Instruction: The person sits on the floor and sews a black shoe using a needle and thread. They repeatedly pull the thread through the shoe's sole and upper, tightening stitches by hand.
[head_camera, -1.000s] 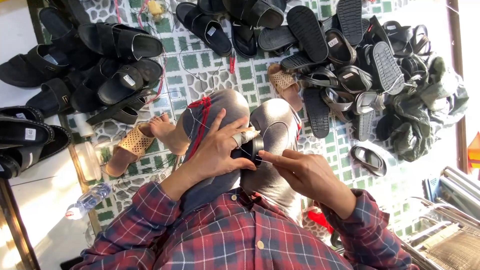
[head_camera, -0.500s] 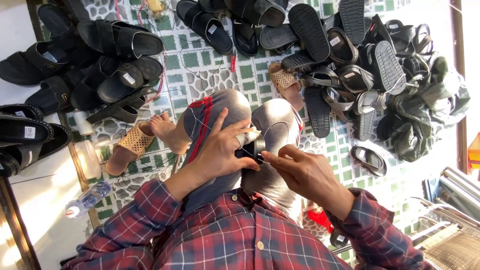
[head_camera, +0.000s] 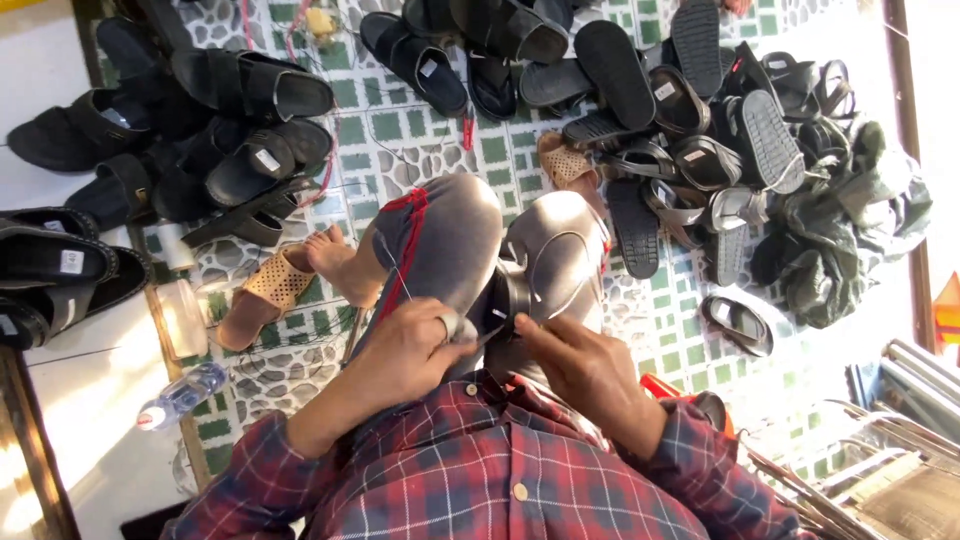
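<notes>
Gripping a dark sandal between the knees, left hand and right hand pinch its thread.

- A tiled floor of green squares and pebble-patterned squares is running across the whole view.
- Strong sunlight is washing out a pale surface along one edge of the floor.
- Black sandals are lying in heaps near the far edge of the floor.
- A clear plastic bottle is lying at the floor's sunlit edge.
- Metal rods are showing at one corner.
</notes>
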